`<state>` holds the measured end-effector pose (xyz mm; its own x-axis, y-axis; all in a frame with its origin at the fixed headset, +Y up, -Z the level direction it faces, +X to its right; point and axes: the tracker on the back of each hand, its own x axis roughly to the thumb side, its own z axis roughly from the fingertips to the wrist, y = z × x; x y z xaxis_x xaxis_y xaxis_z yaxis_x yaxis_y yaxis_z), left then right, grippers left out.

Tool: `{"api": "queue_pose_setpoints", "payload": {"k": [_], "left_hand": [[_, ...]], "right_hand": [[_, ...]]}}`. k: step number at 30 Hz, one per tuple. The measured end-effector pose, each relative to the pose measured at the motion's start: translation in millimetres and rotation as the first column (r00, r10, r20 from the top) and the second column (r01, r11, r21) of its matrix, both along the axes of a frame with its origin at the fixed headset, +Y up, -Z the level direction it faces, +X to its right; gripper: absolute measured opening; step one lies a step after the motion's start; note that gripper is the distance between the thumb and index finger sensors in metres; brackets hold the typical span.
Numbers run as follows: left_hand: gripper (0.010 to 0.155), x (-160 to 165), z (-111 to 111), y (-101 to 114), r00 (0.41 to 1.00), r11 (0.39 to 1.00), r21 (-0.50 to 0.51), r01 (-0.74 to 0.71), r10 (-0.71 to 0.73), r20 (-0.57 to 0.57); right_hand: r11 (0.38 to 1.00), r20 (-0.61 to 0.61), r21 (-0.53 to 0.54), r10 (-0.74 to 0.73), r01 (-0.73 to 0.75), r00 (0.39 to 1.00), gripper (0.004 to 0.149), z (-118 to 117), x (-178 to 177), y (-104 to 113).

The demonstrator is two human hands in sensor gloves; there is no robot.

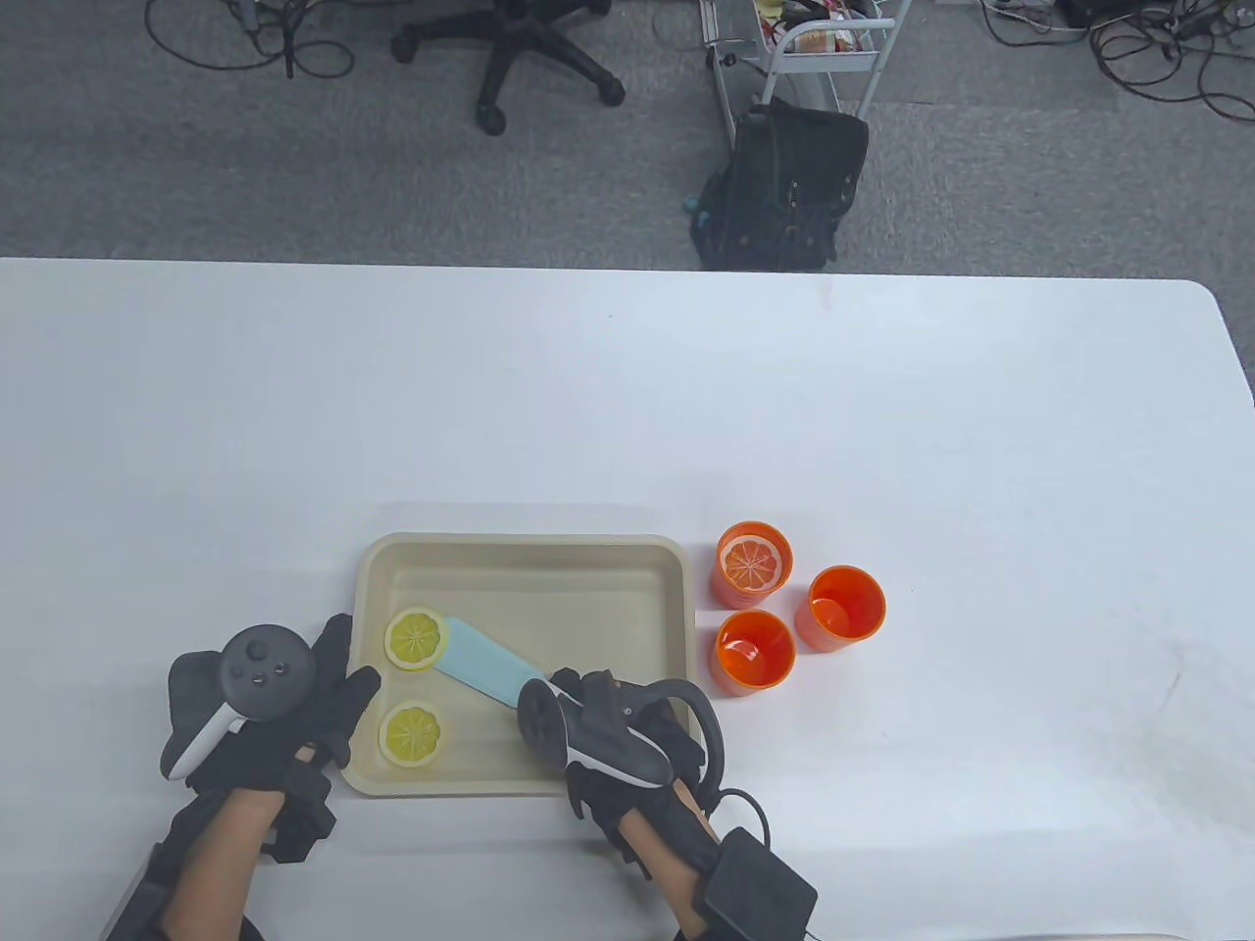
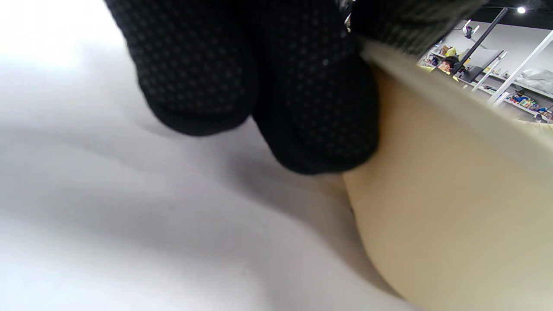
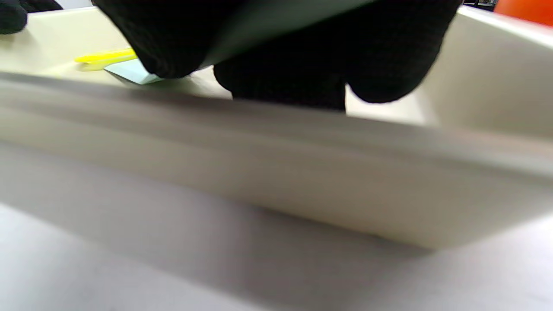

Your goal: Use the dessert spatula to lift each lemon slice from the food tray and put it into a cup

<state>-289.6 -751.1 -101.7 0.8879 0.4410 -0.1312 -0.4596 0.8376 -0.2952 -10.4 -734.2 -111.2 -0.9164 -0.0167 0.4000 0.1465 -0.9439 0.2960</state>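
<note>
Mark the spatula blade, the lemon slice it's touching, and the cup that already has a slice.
spatula blade (image 1: 480, 663), table view, middle of the pale blue blade.
upper lemon slice (image 1: 416, 639), table view, centre of the slice.
filled cup (image 1: 752, 561), table view, the slice lying inside the far cup.

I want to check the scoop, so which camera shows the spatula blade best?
The table view: the whole light-blue spatula blade shows, its tip at the upper lemon slice in the food tray. The right wrist view shows only a blurred corner beside a yellow sliver; the left wrist view shows none.
</note>
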Motion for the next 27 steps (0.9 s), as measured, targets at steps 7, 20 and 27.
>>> {"api": "queue_pose_setpoints", "payload": {"k": [7,20,27], "left_hand": [[0.073,0,0,0,1.0,1.0,0.0,0.0,0.0,0.0],[0.074,0,0,0,1.0,1.0,0.0,0.0,0.0,0.0],[0.074,0,0,0,1.0,1.0,0.0,0.0,0.0,0.0]], "right_hand": [[0.998,-0.006,0.054,0.011,-0.011,1.0,0.058,1,-18,-3],[0.985,-0.001,0.161,-0.06,0.059,0.998,0.057,4,-19,0],[0.968,0.023,0.206,-0.149,0.141,0.989,0.057,7,-3,23]]}}
